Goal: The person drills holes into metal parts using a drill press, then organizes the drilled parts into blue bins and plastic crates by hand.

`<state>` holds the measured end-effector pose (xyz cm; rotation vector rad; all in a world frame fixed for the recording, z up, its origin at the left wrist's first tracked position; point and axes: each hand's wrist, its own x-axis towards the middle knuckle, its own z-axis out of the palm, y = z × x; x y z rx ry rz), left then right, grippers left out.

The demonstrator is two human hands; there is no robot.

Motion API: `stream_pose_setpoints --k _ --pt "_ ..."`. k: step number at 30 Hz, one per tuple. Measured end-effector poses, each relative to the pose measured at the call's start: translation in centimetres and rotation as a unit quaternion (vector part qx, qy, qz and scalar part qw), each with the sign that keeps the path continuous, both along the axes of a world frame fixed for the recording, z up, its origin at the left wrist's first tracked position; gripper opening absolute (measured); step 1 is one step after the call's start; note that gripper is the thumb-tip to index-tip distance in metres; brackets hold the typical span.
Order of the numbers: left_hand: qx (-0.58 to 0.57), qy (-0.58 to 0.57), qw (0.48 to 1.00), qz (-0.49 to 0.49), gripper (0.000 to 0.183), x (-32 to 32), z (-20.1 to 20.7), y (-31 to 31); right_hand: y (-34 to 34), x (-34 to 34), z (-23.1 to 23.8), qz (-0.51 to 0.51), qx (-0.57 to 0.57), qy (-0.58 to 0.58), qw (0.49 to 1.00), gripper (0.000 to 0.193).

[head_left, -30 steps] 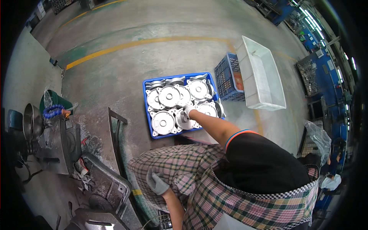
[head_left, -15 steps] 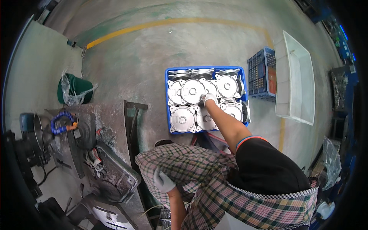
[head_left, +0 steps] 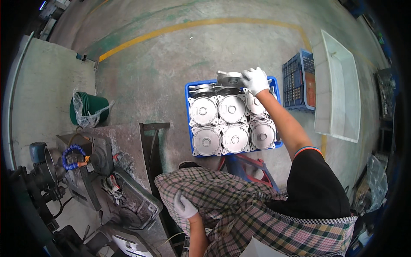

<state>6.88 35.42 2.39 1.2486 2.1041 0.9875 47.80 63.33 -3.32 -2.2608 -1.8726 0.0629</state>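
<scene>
In the blue crate (head_left: 201, 82) lie metal castings (head_left: 231, 110); the right hand (head_left: 255, 81) grips another casting (head_left: 229, 79), the left hand (head_left: 185, 208) rests uncurled.

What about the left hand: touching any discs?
No, the left hand lies against the plaid apron, well apart from the discs.

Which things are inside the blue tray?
The blue tray holds round metal castings, six showing their faces in two rows, with others partly visible at the far side. The right hand grips another there. The tray's bottom and anything beneath these castings is hidden.
</scene>
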Motion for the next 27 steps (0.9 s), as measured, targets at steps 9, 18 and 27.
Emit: stream_pose_setpoints --k 9,18,27 --pt "-0.021 -0.056 0.997 0.048 0.022 0.1 -0.5 0.0 -0.4 -1.1 -3.6 0.128 -0.007 -0.028 0.991 0.015" --pt "0.006 0.001 0.999 0.049 0.020 -0.2 -1.2 0.1 3.2 -6.6 -3.2 0.091 -0.071 0.053 0.992 0.018" --pt "-0.013 -0.004 0.998 0.060 0.019 0.5 -1.0 0.9 5.7 -9.2 -7.3 0.090 -0.097 0.049 0.990 0.020"
